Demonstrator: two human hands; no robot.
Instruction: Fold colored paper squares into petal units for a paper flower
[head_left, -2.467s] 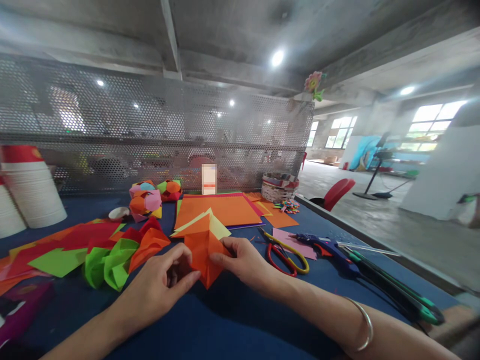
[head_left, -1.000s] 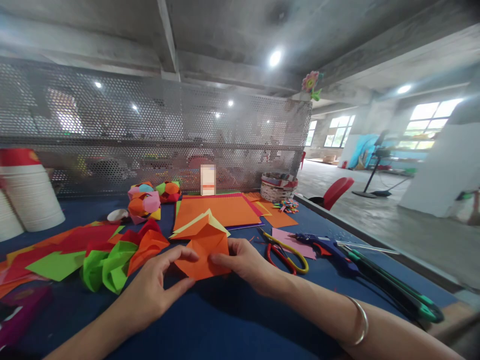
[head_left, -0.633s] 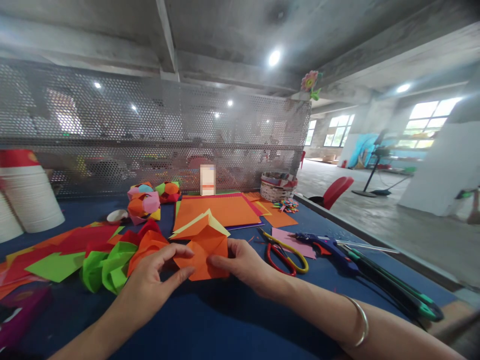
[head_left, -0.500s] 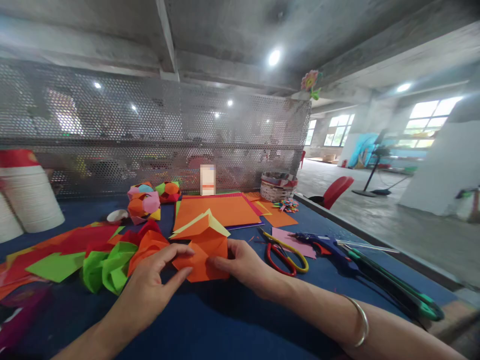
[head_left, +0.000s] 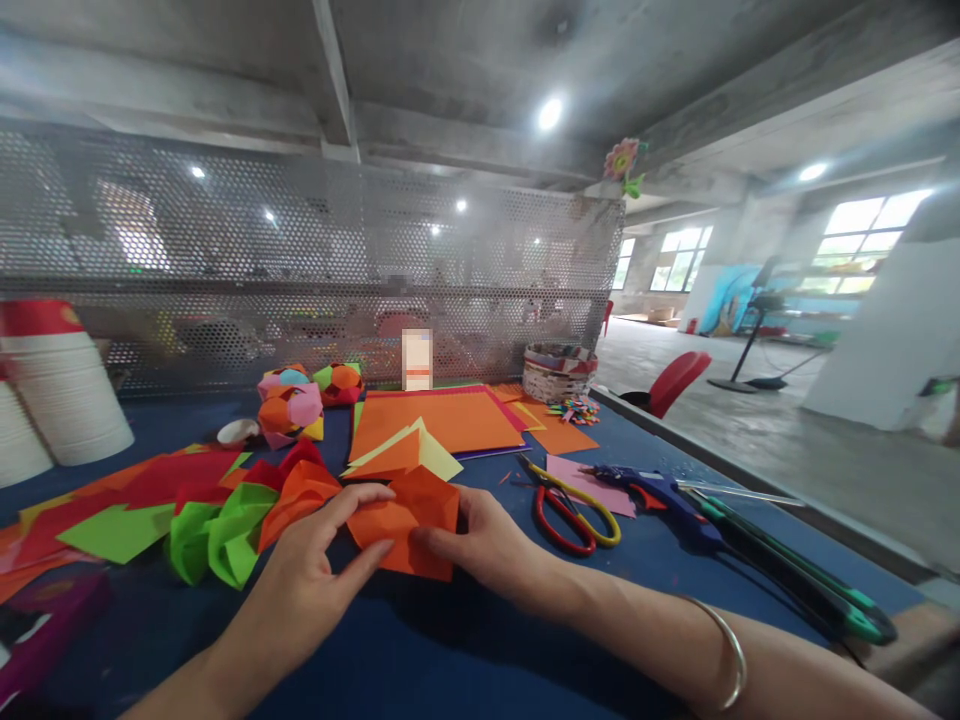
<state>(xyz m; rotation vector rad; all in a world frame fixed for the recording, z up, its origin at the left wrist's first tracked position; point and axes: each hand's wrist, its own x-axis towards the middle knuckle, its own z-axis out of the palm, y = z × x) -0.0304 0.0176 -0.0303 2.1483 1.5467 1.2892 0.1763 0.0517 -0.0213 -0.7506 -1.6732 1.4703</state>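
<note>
Orange paper (head_left: pixel 409 512), one folded piece, touched by two hands (head_left: pixel 307 570) (head_left: pixel 493 548).

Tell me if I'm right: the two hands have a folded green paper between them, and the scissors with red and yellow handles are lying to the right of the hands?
Not quite: the folded orange paper between the left hand and right hand isn't green, as the head view shows. The scissors with red and yellow handles do lie to the right of the hands.
</note>
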